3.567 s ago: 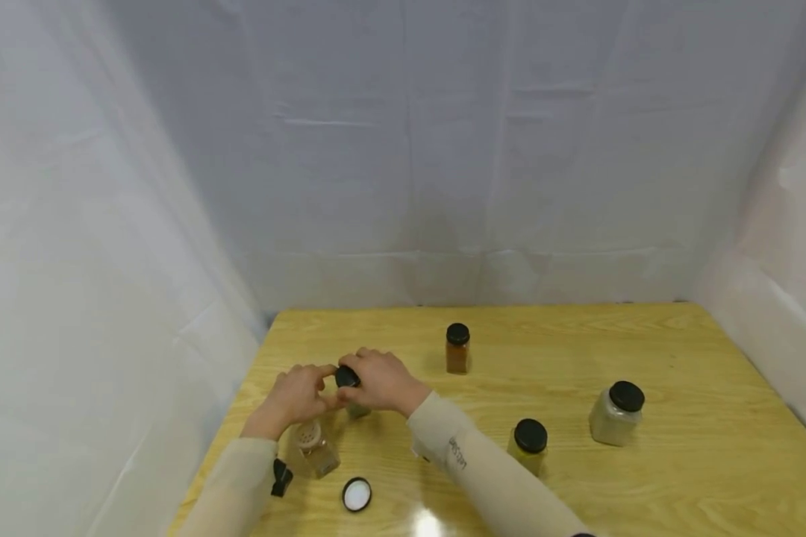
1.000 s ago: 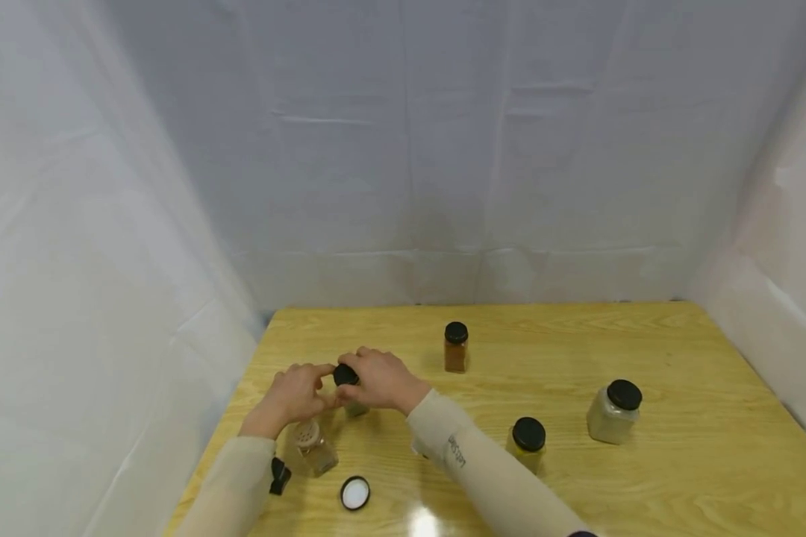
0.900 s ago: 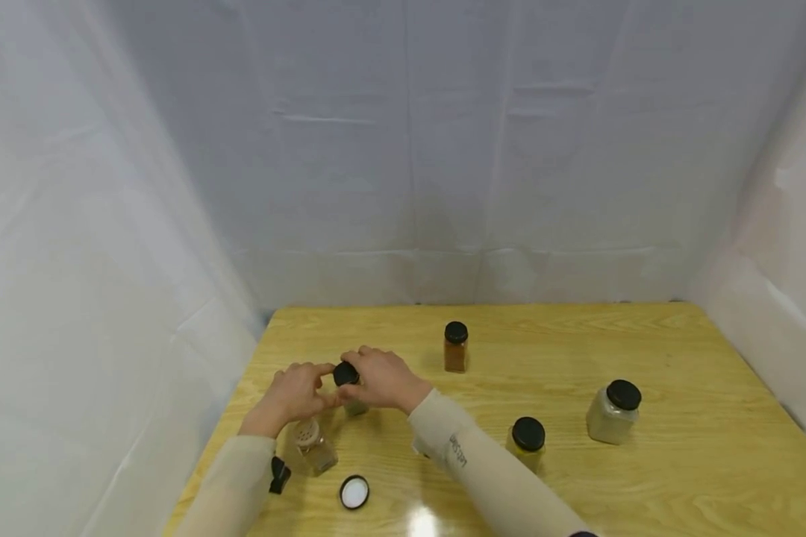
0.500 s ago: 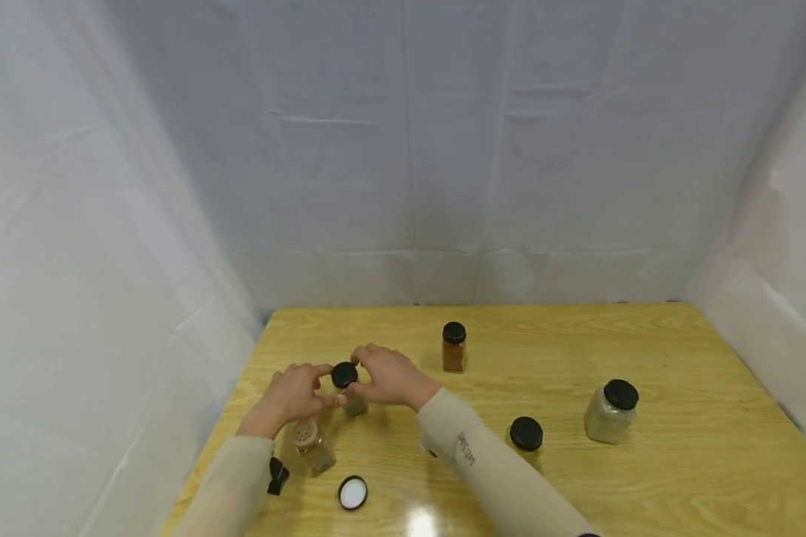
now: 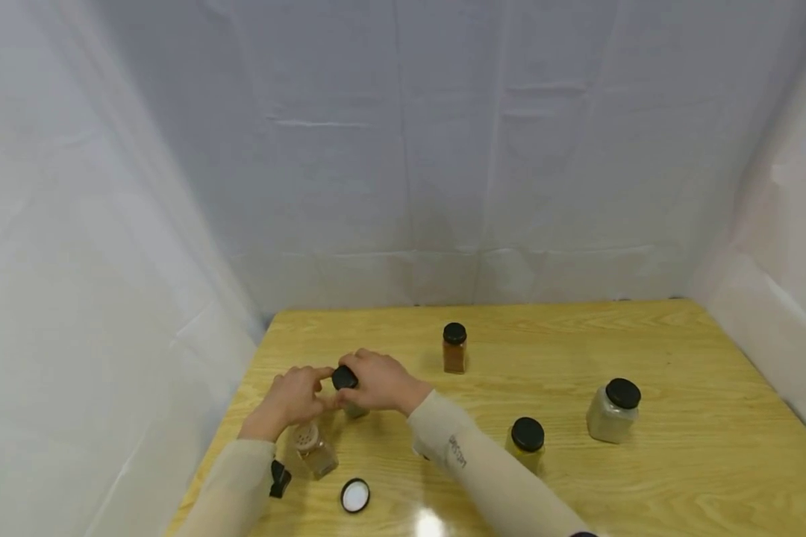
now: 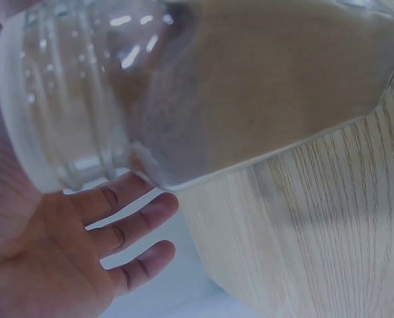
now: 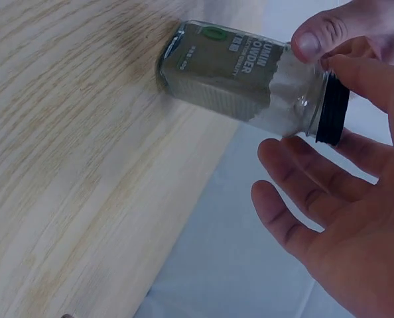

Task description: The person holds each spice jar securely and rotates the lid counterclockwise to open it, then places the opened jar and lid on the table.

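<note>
A cumin powder jar (image 5: 354, 409) (image 7: 223, 69) stands on the table at the left. My left hand (image 5: 294, 397) (image 6: 54, 248) holds it near the neck with thumb and index finger; the other fingers are extended. My right hand (image 5: 379, 382) (image 7: 356, 218) grips its black lid (image 5: 344, 377) (image 7: 332, 109) between thumb and fingers. Nearer me is a second glass jar (image 5: 319, 459) (image 6: 263, 79) with brown powder and a holed, pale top (image 5: 305, 435). In the left wrist view it hides part of my left hand. A loose black lid (image 5: 355, 495) lies with its white inside up.
A jar of reddish-brown powder (image 5: 454, 356) stands at the back middle. Farther right are a yellow-filled jar (image 5: 525, 451) beside my right sleeve and a wider pale jar (image 5: 610, 418), both black-lidded. White sheeting (image 5: 403, 186) surrounds the wooden table (image 5: 698, 447).
About half a second ago my right hand was farther right, its fingers spread at the lid's side. It has moved left and closed round the lid again. My left hand has stayed at the jar.
</note>
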`<state>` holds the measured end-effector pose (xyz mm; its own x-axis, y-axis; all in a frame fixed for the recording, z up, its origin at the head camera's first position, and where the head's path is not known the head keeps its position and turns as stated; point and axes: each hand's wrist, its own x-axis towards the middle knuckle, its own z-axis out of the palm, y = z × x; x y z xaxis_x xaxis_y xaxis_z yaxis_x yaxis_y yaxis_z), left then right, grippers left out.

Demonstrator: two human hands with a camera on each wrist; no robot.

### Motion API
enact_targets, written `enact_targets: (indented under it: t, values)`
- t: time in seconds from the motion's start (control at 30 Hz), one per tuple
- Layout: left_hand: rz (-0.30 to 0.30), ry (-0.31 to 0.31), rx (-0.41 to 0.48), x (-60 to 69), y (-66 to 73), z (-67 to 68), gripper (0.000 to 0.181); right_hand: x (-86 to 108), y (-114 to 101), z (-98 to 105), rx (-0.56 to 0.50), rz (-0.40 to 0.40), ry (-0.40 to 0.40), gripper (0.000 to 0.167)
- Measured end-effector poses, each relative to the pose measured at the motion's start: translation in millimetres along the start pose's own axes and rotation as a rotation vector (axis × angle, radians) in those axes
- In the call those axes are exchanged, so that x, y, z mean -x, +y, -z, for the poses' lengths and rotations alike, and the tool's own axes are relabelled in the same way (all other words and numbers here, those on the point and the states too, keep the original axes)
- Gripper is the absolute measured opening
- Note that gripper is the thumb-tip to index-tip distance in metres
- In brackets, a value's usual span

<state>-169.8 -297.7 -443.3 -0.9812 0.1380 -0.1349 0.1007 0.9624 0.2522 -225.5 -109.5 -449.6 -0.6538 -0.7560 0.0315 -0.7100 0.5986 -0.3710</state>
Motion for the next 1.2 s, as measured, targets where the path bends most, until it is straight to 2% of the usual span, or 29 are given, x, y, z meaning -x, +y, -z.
enact_targets:
  t: [0.23,0.47,0.63,0.87,1.2]
  values:
    - [0.000,0.004,-0.008,-0.8,1.3,1.3,0.066,-0.4,-2.4,-2.8,0.092,-0.001,0.030,0.053]
    - [0.003,-0.003,0.002,0.0,3.1,1.6,0.068,2.6,-0.1,-1.1,0.107,-0.075,0.021,0.066]
    - [0.018,-0.008,0.014,1.1,3.0,1.5,0.069,5.7,4.2,0.5,0.083,-0.086,0.026,0.060]
    - [0.009,-0.008,0.030,1.3,2.1,0.4,0.069,8.1,9.1,0.7,0.061,-0.072,0.022,0.050]
    - [0.000,-0.009,0.027,-0.5,-0.1,0.3,0.068,0.6,2.9,-0.2,0.078,-0.056,-0.002,0.054]
